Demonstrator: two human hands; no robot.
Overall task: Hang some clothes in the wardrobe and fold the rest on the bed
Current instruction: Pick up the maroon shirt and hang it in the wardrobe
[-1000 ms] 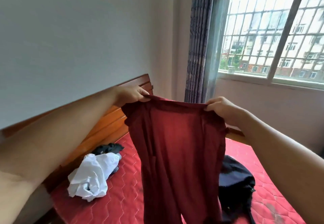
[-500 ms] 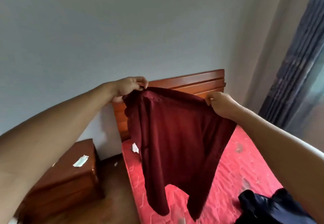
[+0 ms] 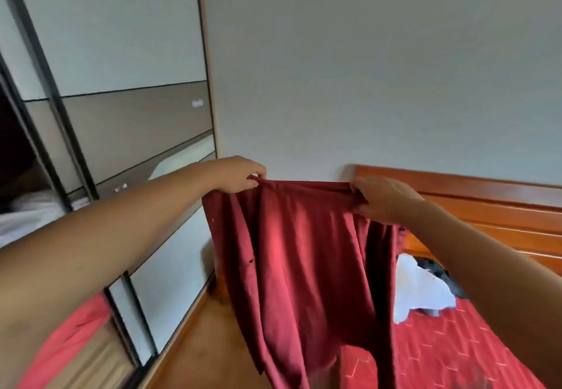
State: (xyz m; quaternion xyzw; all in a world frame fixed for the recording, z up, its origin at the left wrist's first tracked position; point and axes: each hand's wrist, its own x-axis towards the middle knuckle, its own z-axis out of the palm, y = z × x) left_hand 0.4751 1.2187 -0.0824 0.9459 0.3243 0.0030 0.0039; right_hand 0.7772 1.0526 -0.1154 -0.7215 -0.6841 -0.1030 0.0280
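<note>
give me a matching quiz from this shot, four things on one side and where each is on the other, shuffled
1 red garment
2 white garment
3 wardrobe
4 headboard

a crumpled on the bed
b wooden, at the bed's head
c hanging from left hand and right hand
d on the left, panelled doors

Pairs: 1-c, 2-a, 3-d, 4-b

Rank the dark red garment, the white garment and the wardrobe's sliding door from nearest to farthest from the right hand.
1. Dark red garment: top edge pinched in the right hand.
2. White garment: crumpled on the bed, below the hand.
3. Wardrobe sliding door: far left, beyond the left hand.
</note>
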